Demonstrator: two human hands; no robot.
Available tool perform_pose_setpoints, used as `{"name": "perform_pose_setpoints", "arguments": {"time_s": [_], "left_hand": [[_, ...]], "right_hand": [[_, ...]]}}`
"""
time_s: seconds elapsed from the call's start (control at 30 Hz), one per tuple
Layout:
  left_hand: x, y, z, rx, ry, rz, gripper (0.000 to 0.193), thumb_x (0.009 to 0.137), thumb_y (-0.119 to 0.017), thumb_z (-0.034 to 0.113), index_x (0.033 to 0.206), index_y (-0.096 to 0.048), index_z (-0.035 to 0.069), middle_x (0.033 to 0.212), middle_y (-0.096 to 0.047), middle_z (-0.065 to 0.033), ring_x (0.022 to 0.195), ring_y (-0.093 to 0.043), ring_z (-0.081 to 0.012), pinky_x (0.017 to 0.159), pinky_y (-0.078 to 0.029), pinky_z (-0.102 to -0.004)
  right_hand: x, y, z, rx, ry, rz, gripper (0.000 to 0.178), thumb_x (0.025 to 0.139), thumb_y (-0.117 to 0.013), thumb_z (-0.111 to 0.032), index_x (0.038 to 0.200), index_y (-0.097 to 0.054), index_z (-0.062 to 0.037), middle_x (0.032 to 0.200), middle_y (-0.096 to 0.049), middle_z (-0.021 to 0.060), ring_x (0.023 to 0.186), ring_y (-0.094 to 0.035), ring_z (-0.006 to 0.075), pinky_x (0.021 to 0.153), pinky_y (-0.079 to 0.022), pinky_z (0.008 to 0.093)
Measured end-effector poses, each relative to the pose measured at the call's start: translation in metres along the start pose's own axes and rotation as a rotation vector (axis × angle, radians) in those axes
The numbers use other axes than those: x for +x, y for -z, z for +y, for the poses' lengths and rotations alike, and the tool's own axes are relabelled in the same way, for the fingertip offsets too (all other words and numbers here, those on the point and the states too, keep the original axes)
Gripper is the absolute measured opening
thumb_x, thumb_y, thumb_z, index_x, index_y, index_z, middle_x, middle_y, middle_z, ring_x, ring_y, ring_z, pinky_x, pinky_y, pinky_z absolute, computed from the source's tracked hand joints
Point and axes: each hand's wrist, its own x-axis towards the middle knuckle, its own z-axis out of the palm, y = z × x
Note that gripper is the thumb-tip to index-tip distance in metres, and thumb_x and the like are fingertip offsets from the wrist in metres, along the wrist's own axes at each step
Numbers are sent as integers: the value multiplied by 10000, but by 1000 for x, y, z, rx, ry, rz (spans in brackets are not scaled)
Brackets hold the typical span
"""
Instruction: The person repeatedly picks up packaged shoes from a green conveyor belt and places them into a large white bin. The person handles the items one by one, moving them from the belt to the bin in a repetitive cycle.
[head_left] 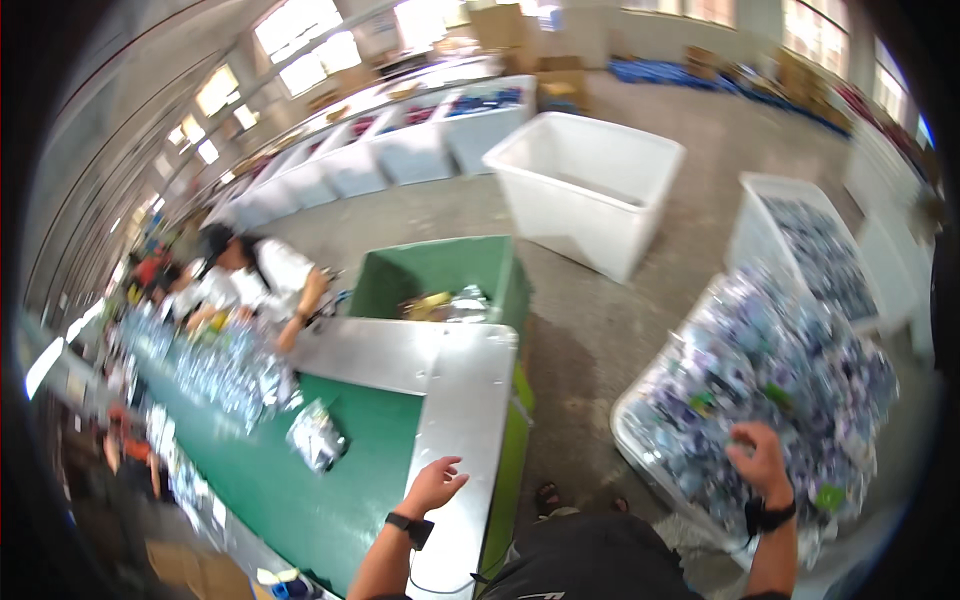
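Observation:
My left hand [437, 485] hovers over the metal edge [465, 410] of a green conveyor belt [355, 500], fingers apart and holding nothing. Off to the right, my right hand [760, 458] is above a large heap of crushed clear plastic bottles [740, 350]. Its fingers are loosely bent, with a gap to the thumb and nothing visible between them. The heap rises over the rim of a white bin [625, 425]. A crumpled, shiny clear bundle [318, 436] lies alone on the belt, left of my left hand. Whether my right hand touches the bottles I cannot tell.
A green bin [430, 255] with a few scraps stands at the belt's end. Beyond it is a white bin [585, 190]. Another white bin [800, 240] holds more bottles. Co-workers [265, 270] stand along the belt's far side, beside piled bottles [235, 375].

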Motion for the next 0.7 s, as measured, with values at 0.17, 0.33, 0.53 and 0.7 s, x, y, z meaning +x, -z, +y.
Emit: {"name": "perform_pose_setpoints", "arguments": {"time_s": [0.17, 0.33, 0.53, 0.7], "left_hand": [[4, 27, -92, 183, 94, -6, 630, 935, -757, 457, 1421, -634, 76, 1167, -761, -202, 1082, -729, -375, 949, -581, -447], [-10, 50, -201, 139, 340, 122, 624, 902, -739, 465, 1358, -684, 43, 1285, -725, -233, 1205, -681, -405, 1047, -537, -470], [-37, 70, -309, -47, 590, 334, 662, 868, -761, 484, 1338, -699, 21, 1288, -721, -244, 1228, -672, -399, 1072, -526, -457], [-54, 101, -399, -120, 717, 413, 706, 851, -789, 451, 1356, -674, -28, 1260, -734, -248, 1194, -696, -388, 1044, -541, -443]], "right_hand": [[20, -66, -7, 45, 23, -205, 321, 797, -793, -88, 1100, -736, 1, 937, -745, 86, 802, -687, 176, 734, -544, 316], [40, -115, -15, 68, -55, -332, 347, 796, -809, -92, 1115, -727, 18, 950, -747, 108, 861, -724, 187, 764, -571, 326], [73, -164, -38, 14, -124, -435, 312, 832, -771, -101, 1111, -713, 28, 909, -736, 94, 801, -701, 149, 724, -567, 304], [97, -173, -92, -229, -151, -674, 304, 972, -725, -189, 1179, -709, 33, 1060, -754, 203, 958, -716, 322, 861, -557, 421]]}}
